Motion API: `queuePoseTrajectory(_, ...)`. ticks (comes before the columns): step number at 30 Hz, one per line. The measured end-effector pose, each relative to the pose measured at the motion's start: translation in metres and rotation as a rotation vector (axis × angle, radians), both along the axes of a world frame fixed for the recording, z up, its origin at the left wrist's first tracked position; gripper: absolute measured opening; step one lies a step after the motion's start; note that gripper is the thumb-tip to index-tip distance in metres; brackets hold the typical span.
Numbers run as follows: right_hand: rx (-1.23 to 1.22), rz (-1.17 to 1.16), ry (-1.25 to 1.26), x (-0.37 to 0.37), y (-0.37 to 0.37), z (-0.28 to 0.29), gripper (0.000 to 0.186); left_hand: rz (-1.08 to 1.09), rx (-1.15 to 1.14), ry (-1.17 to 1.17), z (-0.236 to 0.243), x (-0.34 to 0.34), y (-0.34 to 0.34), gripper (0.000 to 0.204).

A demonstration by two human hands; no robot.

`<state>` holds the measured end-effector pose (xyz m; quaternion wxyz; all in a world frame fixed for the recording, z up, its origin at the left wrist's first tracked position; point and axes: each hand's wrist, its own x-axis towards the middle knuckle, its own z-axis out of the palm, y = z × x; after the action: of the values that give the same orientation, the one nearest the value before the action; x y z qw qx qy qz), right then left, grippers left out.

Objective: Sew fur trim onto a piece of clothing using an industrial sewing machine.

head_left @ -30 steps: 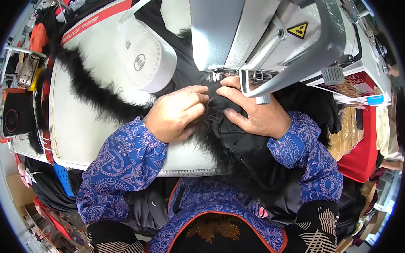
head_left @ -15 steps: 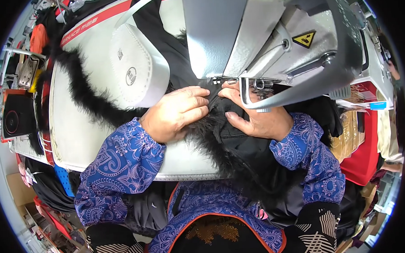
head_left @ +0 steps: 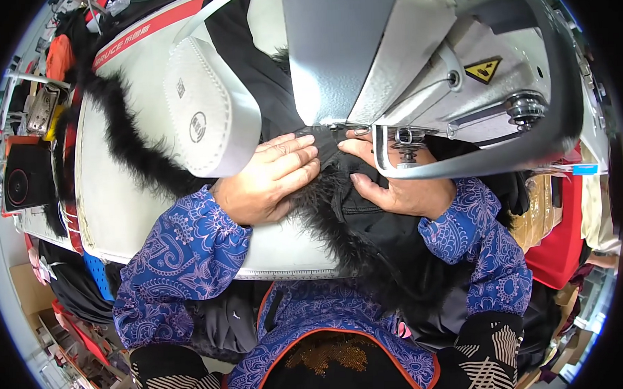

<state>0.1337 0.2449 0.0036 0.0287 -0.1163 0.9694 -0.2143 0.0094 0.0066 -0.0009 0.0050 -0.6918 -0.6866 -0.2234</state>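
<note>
Black fabric (head_left: pixel 364 223) edged with fluffy black fur trim (head_left: pixel 326 225) lies under the head of a sewing machine (head_left: pixel 341 63). My left hand (head_left: pixel 266 179) presses on the trim and cloth left of the needle area, its fingers stretched out side by side. On the other side, my right hand (head_left: pixel 407 188) rests on the black fabric with thumb and fingers apart. The machine's wire guard and thread parts cover some of the right fingers. Where the needle meets the cloth is hidden by the machine head.
A white rounded device (head_left: pixel 212 109) on a bent arm stands above the white table (head_left: pixel 113 215) to the left. A long strip of black fur (head_left: pixel 128 139) runs across that table. At the far left is a black speaker (head_left: pixel 30 180); at the right, a red bin (head_left: pixel 563 240).
The machine head and white device appear slightly shifted and larger in view. Both hands stay on the fabric and have barely moved.
</note>
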Motion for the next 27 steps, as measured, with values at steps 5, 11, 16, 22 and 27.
queuePoseTrajectory(5,0.070,-0.033,-0.109,0.000,0.006,-0.003,0.042,-0.040,-0.033,-0.046,-0.002,0.000,-0.001,0.056)
queuePoseTrajectory(11,0.070,-0.045,-0.092,-0.004,0.012,0.001,0.040,0.021,-0.013,-0.128,-0.007,-0.001,0.005,0.051)
queuePoseTrajectory(16,0.008,-0.074,-0.018,-0.007,0.012,0.005,0.029,0.041,0.004,-0.064,-0.012,-0.005,0.011,0.052)
queuePoseTrajectory(22,-0.250,-0.127,-0.267,-0.010,0.017,0.016,0.037,0.052,0.021,-0.155,-0.008,-0.010,0.016,0.053)
queuePoseTrajectory(27,-0.215,-0.172,0.058,-0.006,0.012,0.002,0.024,0.064,-0.056,-0.099,0.005,-0.011,0.019,0.053)
